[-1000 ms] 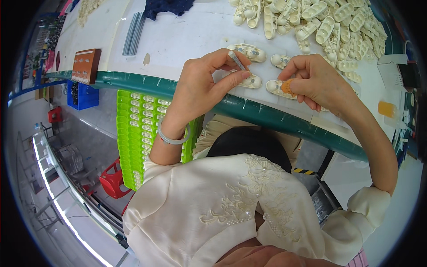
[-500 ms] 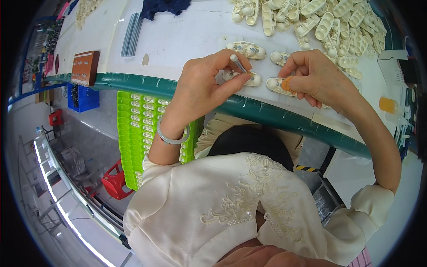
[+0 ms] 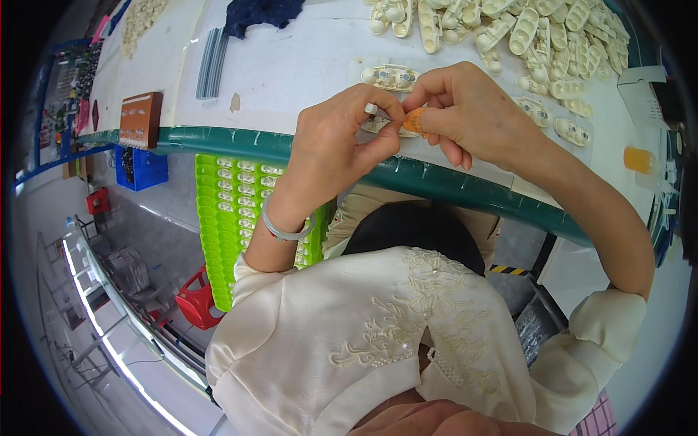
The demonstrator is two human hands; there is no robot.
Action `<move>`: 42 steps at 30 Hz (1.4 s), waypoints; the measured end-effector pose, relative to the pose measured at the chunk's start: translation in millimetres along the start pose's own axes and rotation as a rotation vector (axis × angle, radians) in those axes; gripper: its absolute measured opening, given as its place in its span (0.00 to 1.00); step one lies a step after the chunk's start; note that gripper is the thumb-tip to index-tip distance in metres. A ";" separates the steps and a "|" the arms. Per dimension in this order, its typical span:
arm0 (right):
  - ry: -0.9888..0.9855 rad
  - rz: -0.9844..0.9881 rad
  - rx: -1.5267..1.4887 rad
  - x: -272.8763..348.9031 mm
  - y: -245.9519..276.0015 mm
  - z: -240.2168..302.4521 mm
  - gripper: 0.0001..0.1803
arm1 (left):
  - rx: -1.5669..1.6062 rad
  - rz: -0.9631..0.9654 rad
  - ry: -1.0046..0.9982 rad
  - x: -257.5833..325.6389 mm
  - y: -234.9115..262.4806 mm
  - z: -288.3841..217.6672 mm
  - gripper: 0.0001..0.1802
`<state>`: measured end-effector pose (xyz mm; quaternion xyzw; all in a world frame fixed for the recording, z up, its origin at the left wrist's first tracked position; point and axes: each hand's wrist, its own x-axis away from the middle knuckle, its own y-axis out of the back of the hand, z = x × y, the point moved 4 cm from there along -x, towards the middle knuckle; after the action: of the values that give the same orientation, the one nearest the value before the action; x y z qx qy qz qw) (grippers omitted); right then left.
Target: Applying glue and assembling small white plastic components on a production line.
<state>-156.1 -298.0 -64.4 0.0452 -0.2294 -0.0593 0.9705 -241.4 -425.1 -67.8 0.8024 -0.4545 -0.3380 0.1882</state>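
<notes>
A small cream plastic part (image 3: 379,125) sat pinched between both hands just above the middle of the frame, right over the table's green front edge (image 3: 240,142); most of it was covered by fingers, so its shape could not be made out. The left hand (image 3: 342,142) was closed around a thin grey metal pin-like tool (image 3: 376,112), thumb and forefinger tight on it, its tip meeting the part. The right hand (image 3: 472,109) was curled with its fingertips on the same part, an orange cover (image 3: 413,120) showing on one fingertip. Just beyond the hands lay a single cream housing (image 3: 392,75) on the white tabletop (image 3: 305,65), and a heap of like cream housings (image 3: 538,29) crowded the upper right of the frame, with a few more (image 3: 571,131) strung out to the right of the right hand. At upper centre lay a dark blue cloth (image 3: 262,11), left of it a bundle of grey strips (image 3: 212,62), and further left a brown block (image 3: 140,118) at the table's edge. Bare white tabletop lay open between the strips and the hands. Below the edge, left of centre, stood a stack of bright green trays (image 3: 225,211), a blue bin (image 3: 142,167) beside it and a red stool (image 3: 198,298) lower down
</notes>
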 end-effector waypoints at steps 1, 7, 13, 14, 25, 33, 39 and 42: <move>-0.007 -0.015 0.000 -0.3 -0.3 0.3 0.10 | -0.003 -0.004 0.005 0.4 1.3 1.9 0.10; -0.028 -0.012 0.069 -5.7 -4.3 6.7 0.08 | 0.559 -0.166 0.418 5.1 16.6 27.0 0.08; -0.081 -0.021 0.184 -9.1 -3.6 10.6 0.10 | 0.374 -0.064 0.479 14.0 21.0 3.6 0.14; -0.081 -0.011 0.187 -10.2 -4.2 10.4 0.10 | 0.317 -0.037 0.429 14.4 19.5 0.3 0.14; -0.090 -0.057 0.183 -10.7 0.2 3.9 0.08 | 0.227 -0.081 0.394 12.5 16.2 6.6 0.09; -0.092 -0.075 0.212 -6.8 0.1 4.4 0.09 | 0.331 -0.103 0.423 15.1 19.0 13.5 0.08; -0.074 -0.062 0.138 -3.5 -0.4 2.8 0.08 | 0.389 -0.085 0.400 12.7 11.3 13.1 0.07; -0.064 -0.062 0.135 -3.8 0.1 4.0 0.08 | 0.322 -0.088 0.436 13.6 12.9 11.1 0.07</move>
<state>-161.2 -297.7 -62.5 0.1158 -0.2623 -0.0753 0.9551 -252.2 -443.4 -72.8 0.8948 -0.4156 -0.0885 0.1367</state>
